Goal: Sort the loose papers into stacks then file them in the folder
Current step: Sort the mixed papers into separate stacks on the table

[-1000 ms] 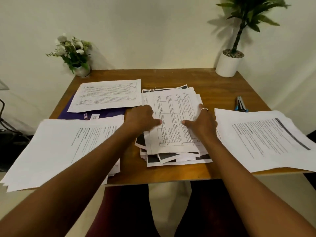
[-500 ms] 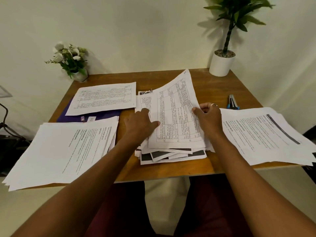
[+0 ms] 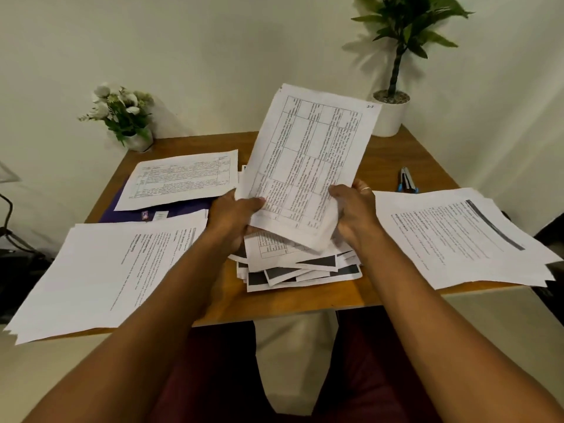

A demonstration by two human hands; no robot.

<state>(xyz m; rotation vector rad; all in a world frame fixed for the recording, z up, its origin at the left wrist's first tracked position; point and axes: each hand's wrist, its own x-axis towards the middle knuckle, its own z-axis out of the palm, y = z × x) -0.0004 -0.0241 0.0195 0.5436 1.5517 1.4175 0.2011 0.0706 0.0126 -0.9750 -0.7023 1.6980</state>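
A table-printed sheet (image 3: 308,160) stands tilted up above the middle pile of loose papers (image 3: 299,267). My left hand (image 3: 232,215) grips its lower left edge and my right hand (image 3: 354,209) grips its lower right corner. A stack of text pages (image 3: 116,270) lies at the left front, overhanging the table edge. Another stack (image 3: 464,239) lies at the right. A single table sheet (image 3: 180,178) rests on the purple folder (image 3: 171,211) at the back left.
The wooden table (image 3: 305,300) stands against a pale wall. A small flower pot (image 3: 128,120) sits at the back left corner and a potted plant (image 3: 393,111) at the back right. A blue stapler (image 3: 406,180) lies behind the right stack.
Both hands have lifted the top table sheet off the middle pile and tilted it upright. The camera has moved closer to the table.
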